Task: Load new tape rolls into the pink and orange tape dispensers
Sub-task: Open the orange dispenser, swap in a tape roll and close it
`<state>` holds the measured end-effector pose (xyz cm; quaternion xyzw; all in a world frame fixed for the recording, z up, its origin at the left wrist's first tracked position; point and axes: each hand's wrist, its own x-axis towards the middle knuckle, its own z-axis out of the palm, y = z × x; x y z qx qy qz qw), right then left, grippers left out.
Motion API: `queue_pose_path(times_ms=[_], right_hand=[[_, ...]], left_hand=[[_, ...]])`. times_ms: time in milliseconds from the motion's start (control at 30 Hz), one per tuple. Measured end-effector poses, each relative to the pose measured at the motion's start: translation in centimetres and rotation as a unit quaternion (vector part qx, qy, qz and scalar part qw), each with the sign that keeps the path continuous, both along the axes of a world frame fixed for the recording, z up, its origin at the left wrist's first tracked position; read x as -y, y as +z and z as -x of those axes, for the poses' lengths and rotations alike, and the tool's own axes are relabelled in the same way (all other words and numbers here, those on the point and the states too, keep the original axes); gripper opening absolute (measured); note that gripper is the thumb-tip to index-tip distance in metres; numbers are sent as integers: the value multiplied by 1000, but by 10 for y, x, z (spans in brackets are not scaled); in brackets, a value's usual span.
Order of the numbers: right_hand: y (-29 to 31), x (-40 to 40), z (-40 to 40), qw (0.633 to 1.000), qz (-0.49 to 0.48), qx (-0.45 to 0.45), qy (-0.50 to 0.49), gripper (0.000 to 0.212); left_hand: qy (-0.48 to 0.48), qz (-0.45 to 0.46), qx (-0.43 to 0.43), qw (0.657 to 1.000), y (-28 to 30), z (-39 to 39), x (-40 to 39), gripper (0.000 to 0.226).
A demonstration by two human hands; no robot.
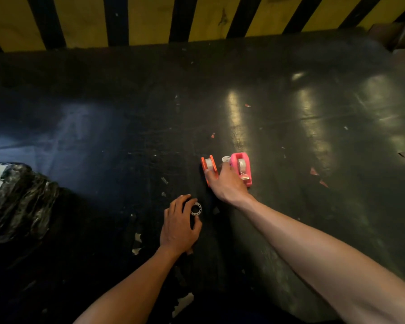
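Note:
The orange tape dispenser (209, 166) and the pink tape dispenser (242, 166) stand side by side on the dark table, each with a pale roll inside. A small white roll (225, 158) lies between them at the back. My right hand (228, 184) reaches into the gap, fingers spread: the thumb touches the orange dispenser, the other fingers rest against the pink one. Nearer to me, my left hand (179, 226) curls around a white ring with holes (195, 209), holding it between thumb and fingers on the table.
A crumpled black plastic bag (21, 202) with a white label sits at the left edge. Scraps of paper and tape (137, 237) litter the dark table (313, 127). A yellow-and-black striped barrier (150, 17) runs along the far edge.

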<state>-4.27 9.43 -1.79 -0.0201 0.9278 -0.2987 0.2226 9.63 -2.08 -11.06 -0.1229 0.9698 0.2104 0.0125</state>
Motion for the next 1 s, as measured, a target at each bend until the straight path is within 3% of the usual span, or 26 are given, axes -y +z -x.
queue_pose_path(times_ms=[167, 233, 333, 400, 567, 700, 867, 1000], right_hand=[[7, -62, -13, 994, -38, -98, 41, 28], [1, -92, -19, 990, -108, -70, 58, 38], [-8, -126, -31, 964, -234, 64, 113, 78], [-14, -137, -38, 952, -251, 108, 136, 82], [-16, -109, -47, 943, -189, 110, 250, 59], [-14, -53, -45, 942, -89, 94, 309, 47], [-8, 14, -24, 946, -32, 11, 321, 42], [-3, 50, -1, 949, -46, -35, 310, 38]], left_hand=[[-6, -38, -16, 999, 0, -3, 3, 51], [-7, -50, -23, 998, 0, -3, 3, 50], [3, -58, -26, 998, -1, -4, 1, 50], [6, -58, -20, 998, 1, -2, 0, 50], [21, -51, -13, 998, 11, 11, 9, 52], [99, -47, -4, 994, 24, 26, 35, 51], [157, -49, 27, 986, 31, 44, 76, 51], [152, -38, 46, 987, 35, 57, 89, 53]])
